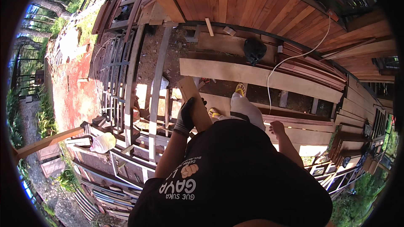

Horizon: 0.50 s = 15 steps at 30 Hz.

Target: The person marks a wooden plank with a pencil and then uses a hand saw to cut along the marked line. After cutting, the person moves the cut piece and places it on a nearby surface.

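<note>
My left hand [186, 117], in a dark glove, is wrapped round a short wooden board [196, 101]. The board is tilted, its far end pointing forward and its near end against my black shirt. Dark fingertips show at the board's right edge. Out to my right side hangs my right hand [276, 129], bare, with its fingers loosely bent and apart and nothing seen in them. It is nearest to the planks [299, 120] beside my leg. My feet, in yellow sandals [240, 89], stand on boards laid over the frame.
A long pale plank [256, 78] lies across in front of me. Beyond it are a black bag [254, 51], stacked brown boards [311, 69] and a white cable [290, 58]. To the left, open metal framing [112, 75] has gaps over rubble. A whitish plastic container [103, 142] stands lower left.
</note>
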Available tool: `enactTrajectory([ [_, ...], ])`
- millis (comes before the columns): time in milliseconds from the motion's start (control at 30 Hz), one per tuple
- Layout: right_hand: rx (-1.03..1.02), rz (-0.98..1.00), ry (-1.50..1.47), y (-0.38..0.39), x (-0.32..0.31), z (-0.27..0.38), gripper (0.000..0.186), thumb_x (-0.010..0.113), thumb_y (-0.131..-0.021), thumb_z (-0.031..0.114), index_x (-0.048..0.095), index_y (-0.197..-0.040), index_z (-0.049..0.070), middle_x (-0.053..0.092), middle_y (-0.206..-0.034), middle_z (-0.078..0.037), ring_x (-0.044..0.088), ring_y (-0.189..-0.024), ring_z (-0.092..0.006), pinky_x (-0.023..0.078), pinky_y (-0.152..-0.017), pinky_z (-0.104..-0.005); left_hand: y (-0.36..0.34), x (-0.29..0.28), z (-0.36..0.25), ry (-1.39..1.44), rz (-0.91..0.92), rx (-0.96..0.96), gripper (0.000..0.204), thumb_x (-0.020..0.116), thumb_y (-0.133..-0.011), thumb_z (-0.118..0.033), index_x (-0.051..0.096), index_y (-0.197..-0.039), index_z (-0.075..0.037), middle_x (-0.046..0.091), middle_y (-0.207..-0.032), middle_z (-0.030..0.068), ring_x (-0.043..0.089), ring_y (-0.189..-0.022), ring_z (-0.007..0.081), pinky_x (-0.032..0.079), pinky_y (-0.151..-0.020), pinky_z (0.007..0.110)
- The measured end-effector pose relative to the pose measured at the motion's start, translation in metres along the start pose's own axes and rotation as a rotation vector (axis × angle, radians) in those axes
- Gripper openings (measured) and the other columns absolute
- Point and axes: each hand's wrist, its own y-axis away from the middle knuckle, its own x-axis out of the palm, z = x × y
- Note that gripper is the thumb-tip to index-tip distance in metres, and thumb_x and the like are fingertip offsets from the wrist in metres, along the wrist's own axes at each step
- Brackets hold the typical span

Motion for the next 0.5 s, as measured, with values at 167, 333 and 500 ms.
enactTrajectory([
  [167, -0.260, 0.364, 0.554, -0.064, -0.026, -0.038, 0.017, 0.061, -0.091, 0.022, 0.062, -0.093, 0.005, 0.061, -0.073, -0.006, 0.062, -0.061, -0.0183, 0.049, -0.055, -0.0331, -0.014, 0.000, -0.021, 0.080, -0.077, 0.026, 0.054, 0.058, -0.094, -0.044, 0.054, -0.122, 0.002, 0.065, -0.109, 0.0176, 0.064, -0.095, 0.0276, 0.053, -0.086, 0.040],
  [333, 0.082, 0.428, 0.417, -0.100, -0.013, 0.076, 0.016, 0.061, -0.090, 0.019, 0.064, -0.086, 0.004, 0.061, -0.069, -0.006, 0.061, -0.057, -0.0182, 0.049, -0.052, -0.0320, 0.017, 0.015, -0.025, -0.001, -0.200, 0.231, 0.053, 0.056, -0.095, -0.044, 0.054, -0.123, 0.001, 0.066, -0.105, 0.0160, 0.065, -0.090, 0.0234, 0.054, -0.081, 0.037],
  [500, -0.367, 0.106, 0.450, -0.113, 0.034, 0.276, 0.017, 0.061, -0.089, 0.016, 0.064, -0.083, 0.001, 0.062, -0.071, -0.007, 0.059, -0.054, -0.0155, 0.046, -0.048, -0.0299, 0.046, -0.009, -0.041, 0.208, -0.248, 0.285, 0.048, 0.067, -0.090, -0.032, 0.051, -0.126, -0.004, 0.065, -0.104, 0.0136, 0.067, -0.094, 0.0275, 0.057, -0.080, 0.041],
])
